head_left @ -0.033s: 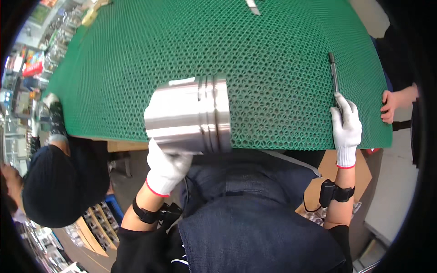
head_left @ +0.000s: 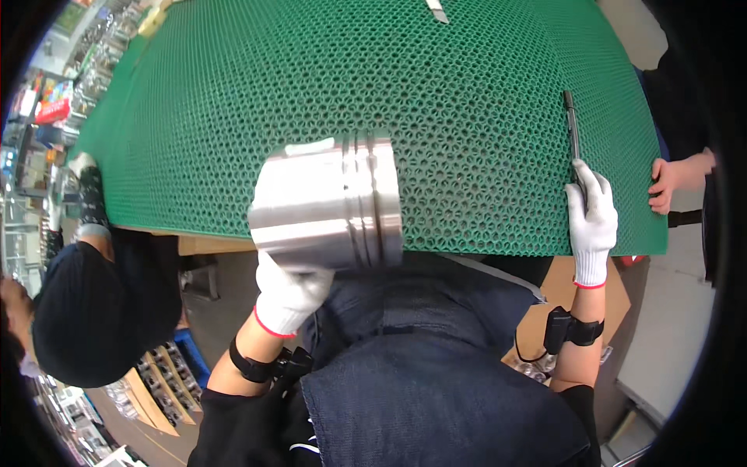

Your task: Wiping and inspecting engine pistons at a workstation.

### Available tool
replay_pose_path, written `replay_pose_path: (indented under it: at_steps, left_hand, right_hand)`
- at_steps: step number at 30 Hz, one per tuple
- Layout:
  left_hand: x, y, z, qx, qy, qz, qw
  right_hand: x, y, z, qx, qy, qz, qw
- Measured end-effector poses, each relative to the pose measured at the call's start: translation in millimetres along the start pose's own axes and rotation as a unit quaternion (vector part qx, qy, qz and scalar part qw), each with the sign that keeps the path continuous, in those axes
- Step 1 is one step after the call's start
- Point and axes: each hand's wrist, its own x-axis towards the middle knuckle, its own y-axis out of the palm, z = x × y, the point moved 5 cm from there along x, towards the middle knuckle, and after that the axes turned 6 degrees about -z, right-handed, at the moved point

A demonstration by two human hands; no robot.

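Observation:
A large shiny metal piston [head_left: 319,202] is held up over the near edge of the green mat, lying on its side with ring grooves at its right end. My left hand [head_left: 289,294], in a white glove with a red cuff, grips it from below at the left. Some of those fingers are hidden behind the piston. My right hand [head_left: 593,214], gloved alike, holds the near end of a slim dark metal rod-shaped tool [head_left: 573,128] at the mat's right side. The tool points away from me, and its exact kind is unclear.
The green mat [head_left: 467,101] of perforated rubber covers the table. A small blade-like piece [head_left: 438,11] lies at its far edge. A co-worker's hand [head_left: 663,187] rests at the right edge. Another person in a dark cap [head_left: 85,311] is at left, near trays of parts [head_left: 167,381].
The piston has shifted slightly right and tilted a little, its grooved end lower, with my left hand moving along. My right hand stays on the tool.

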Motion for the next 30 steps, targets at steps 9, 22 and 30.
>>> replay_pose_path:
  at_steps: [9, 22, 30]
  left_hand:
    - [-18.2, 30.9, 29.3, -0.188, 0.012, 0.135, 0.973]
    - [42.5, -6.3, -100.0, 0.196, 0.455, 0.033, 0.868]
    - [111.0, 21.7, -81.4, 0.032, 0.253, 0.106, 0.961]
  right_hand:
    - [-1.2, 6.9, 6.8, -0.019, -0.015, -0.005, 1.0]
    - [-5.2, -18.3, 15.2, 0.025, -0.068, -0.049, 0.996]
    - [-54.9, -35.0, 85.1, 0.217, 0.031, 0.163, 0.962]
